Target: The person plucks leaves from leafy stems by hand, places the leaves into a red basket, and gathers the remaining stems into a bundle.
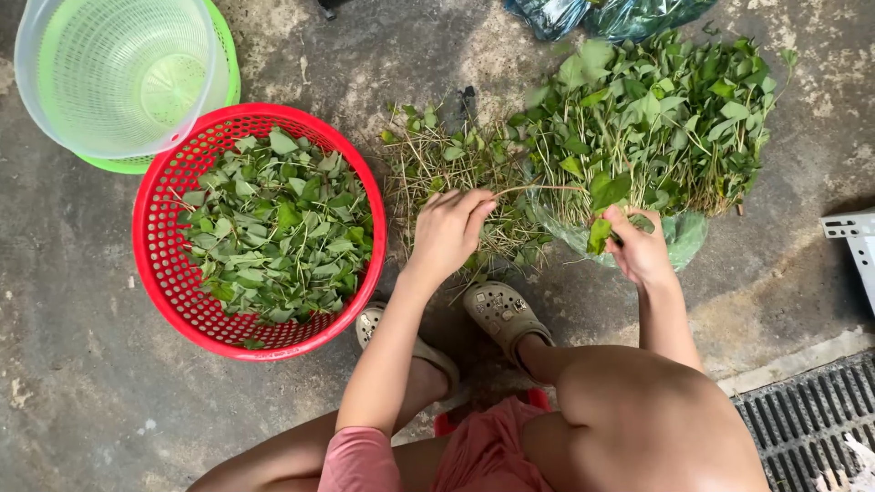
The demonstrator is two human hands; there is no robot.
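Observation:
My left hand (449, 230) pinches the bare end of a thin leafy stem (547, 189) stretched sideways above the floor. My right hand (641, 244) holds the other end of the same stem, with green leaves (604, 196) sticking up between its fingers. Under both hands lies a heap of stripped stalks (456, 173). A big pile of leafy green stems (665, 118) rests on a plastic bag just beyond my right hand. A red round basket (159, 264) full of plucked leaves sits to the left of my left hand.
A clear colander nested in a green one (118, 73) stands at the top left, overlapping the red basket. My beige clogs (504, 312) are planted below my hands. A metal drain grate (807, 415) is at the bottom right, a white bracket (852, 232) at the right edge.

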